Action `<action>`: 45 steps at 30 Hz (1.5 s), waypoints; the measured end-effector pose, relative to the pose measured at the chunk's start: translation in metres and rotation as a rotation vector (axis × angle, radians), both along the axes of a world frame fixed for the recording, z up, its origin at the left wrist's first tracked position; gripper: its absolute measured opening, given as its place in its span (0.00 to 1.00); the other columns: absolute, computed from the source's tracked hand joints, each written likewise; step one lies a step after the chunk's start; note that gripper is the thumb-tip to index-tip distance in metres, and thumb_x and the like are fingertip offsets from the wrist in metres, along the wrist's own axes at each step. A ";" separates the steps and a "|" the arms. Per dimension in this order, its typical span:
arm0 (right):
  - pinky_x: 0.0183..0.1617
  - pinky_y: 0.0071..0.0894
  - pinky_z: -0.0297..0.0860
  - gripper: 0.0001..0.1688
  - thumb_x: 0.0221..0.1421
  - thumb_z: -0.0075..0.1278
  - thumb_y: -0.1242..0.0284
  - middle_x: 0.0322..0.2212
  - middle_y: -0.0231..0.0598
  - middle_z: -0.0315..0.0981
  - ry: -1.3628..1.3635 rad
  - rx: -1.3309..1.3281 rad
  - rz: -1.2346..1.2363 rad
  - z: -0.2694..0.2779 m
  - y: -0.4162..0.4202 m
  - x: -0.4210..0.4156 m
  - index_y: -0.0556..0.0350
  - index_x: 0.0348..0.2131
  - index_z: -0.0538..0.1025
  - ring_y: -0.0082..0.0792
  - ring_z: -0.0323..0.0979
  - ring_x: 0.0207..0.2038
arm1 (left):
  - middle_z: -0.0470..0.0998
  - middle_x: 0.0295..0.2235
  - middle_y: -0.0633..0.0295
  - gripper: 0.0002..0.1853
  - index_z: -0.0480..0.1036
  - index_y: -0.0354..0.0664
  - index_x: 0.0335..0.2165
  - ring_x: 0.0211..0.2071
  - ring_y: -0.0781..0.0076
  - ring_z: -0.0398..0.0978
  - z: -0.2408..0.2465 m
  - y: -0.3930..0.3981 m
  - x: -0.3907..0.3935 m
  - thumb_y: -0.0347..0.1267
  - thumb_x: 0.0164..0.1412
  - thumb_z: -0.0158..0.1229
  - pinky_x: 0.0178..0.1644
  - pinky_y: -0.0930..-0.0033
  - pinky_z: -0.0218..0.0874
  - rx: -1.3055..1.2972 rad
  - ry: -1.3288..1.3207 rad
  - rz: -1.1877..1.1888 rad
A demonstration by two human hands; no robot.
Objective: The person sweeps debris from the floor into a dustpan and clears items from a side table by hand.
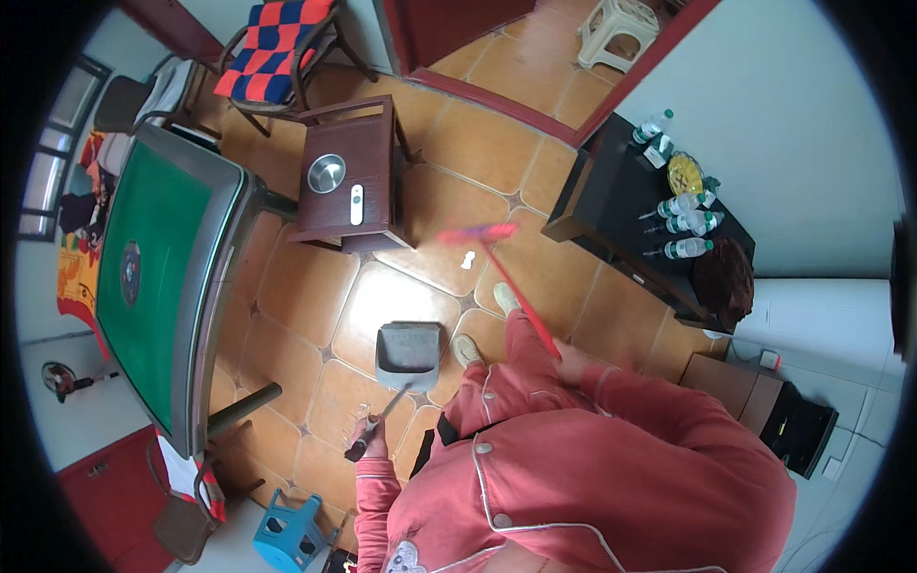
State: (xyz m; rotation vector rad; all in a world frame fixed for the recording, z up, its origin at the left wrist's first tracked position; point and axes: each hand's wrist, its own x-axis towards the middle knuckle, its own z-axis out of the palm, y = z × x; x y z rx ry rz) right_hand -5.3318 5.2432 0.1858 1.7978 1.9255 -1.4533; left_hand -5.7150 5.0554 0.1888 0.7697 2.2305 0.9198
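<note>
My left hand [372,437] grips the handle of a grey long-handled dustpan [408,351], whose pan rests on the tiled floor in front of my feet. With my right hand [571,362] I hold the red stick of a broom [519,294]. The red broom head [478,233], slightly blurred, is at or just above the floor beyond my feet; contact cannot be told. Close to it, a small white scrap [468,260] lies on the tiles. Thin pale bits [364,415] are on the floor beside my left hand.
A green-topped table [161,251] stands at left. Ahead is a brown wooden side table [351,143] with a metal bowl and a white remote. The black cabinet [616,208] at right bears plastic bottles. A blue plastic stool [290,533] is lower left. A red door sill [494,104] crosses the doorway.
</note>
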 end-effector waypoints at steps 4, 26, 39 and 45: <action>0.42 0.36 0.60 0.22 0.45 0.43 0.70 0.35 0.55 0.65 0.255 -0.173 0.132 0.044 -0.004 0.015 0.57 0.42 0.64 0.46 0.64 0.40 | 0.70 0.19 0.62 0.08 0.69 0.38 0.23 0.22 0.77 0.65 0.007 -0.008 -0.006 0.32 0.45 0.56 0.28 0.75 0.57 -0.035 -0.003 0.079; 0.12 0.08 0.57 0.06 0.48 0.41 0.77 0.14 0.27 0.56 1.148 -1.785 -1.135 -0.002 0.050 -0.237 0.62 0.25 0.60 0.15 0.56 0.13 | 0.72 0.23 0.56 0.15 0.70 0.39 0.26 0.25 0.66 0.70 -0.006 -0.050 -0.027 0.41 0.47 0.52 0.30 0.70 0.59 -0.319 0.155 0.232; 0.11 0.09 0.55 0.09 0.50 0.39 0.74 0.16 0.28 0.55 1.256 -1.813 -1.255 0.044 0.049 -0.127 0.63 0.29 0.58 0.15 0.55 0.12 | 0.72 0.24 0.60 0.12 0.69 0.36 0.27 0.26 0.72 0.68 -0.023 -0.040 -0.033 0.36 0.48 0.53 0.32 0.72 0.58 -0.224 -0.062 0.304; 0.11 0.10 0.53 0.11 0.53 0.35 0.73 0.17 0.30 0.56 1.163 -1.668 -1.295 0.070 0.046 -0.069 0.66 0.33 0.59 0.15 0.54 0.12 | 0.71 0.21 0.63 0.11 0.69 0.37 0.25 0.24 0.76 0.68 -0.005 -0.007 -0.013 0.34 0.46 0.56 0.31 0.75 0.58 -0.117 -0.111 0.298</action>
